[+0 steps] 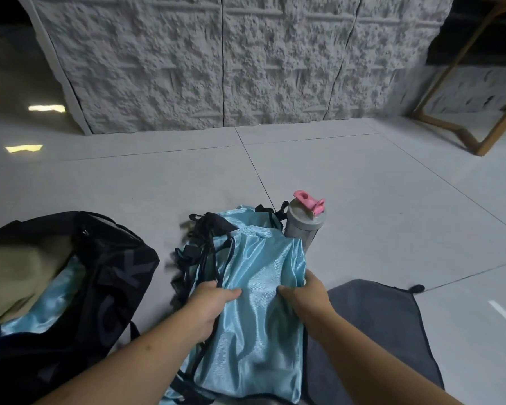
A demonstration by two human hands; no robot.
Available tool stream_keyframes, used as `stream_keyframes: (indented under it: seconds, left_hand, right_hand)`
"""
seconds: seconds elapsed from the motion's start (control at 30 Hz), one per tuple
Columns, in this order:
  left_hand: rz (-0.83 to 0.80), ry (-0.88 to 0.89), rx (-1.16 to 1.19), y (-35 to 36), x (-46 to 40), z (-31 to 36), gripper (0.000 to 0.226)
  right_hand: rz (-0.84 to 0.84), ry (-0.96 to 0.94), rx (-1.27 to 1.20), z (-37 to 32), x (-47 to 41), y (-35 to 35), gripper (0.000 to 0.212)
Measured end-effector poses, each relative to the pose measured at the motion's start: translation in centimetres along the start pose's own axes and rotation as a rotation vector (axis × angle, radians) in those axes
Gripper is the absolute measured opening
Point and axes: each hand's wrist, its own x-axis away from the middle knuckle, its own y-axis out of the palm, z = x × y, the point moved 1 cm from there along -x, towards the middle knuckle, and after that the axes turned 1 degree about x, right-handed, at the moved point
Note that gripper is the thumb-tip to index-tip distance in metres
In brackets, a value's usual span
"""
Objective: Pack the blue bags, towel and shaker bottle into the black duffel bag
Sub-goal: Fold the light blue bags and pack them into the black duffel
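We've got both hands on the top blue bag [257, 290], left hand [208, 305] and right hand [304, 299] each pinching a side so it lifts flat, probably. Duffel bag [105, 276] sits open just left, shaker bottle [303, 222] and towel [374, 323] waiting.

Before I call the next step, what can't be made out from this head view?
- Lower body of the shaker bottle: hidden behind the blue bag.
- Fingertips of the left hand and right hand: curled into the fabric.
- Black duffel bag: cut off by the left edge; contents partly seen.
- Towel: its left part lies under the blue bag and right arm.
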Motion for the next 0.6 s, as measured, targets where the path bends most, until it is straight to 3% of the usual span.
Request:
stream_keyframes:
  seconds: [0.1, 0.2, 0.33, 0.43, 0.53, 0.6]
  left_hand:
    - [-0.05, 0.018, 0.016, 0.0, 0.4, -0.2, 0.092]
    - [-0.097, 0.019, 0.097, 0.3, 0.7, 0.1, 0.083]
    - [-0.106, 0.064, 0.108, 0.5, 0.6, 0.4, 0.09]
    - [-0.115, 0.092, 0.085, 0.8, 0.7, 0.8, 0.066]
    - [-0.11, 0.091, 0.031, 0.8, 1.0, 1.0, 0.013]
    - [-0.095, 0.096, 0.075, 0.7, 0.9, 1.0, 0.006]
  right_hand:
    - [0.061, -0.114, 0.08, -0.2, 0.2, -0.2, 0.055]
    - [0.145, -0.154, 0.117, -0.8, 0.0, -0.3, 0.05]
    - [0.18, -0.102, 0.181, -2.1, -0.7, -0.4, 0.047]
    - [0.052, -0.012, 0.118, -1.9, -1.1, 0.1, 0.03]
    - [0.078, -0.063, 0.114, -1.7, -1.1, 0.0, 0.012]
    - [0.079, -0.134, -0.04, -2.0, -1.2, -0.6, 0.014]
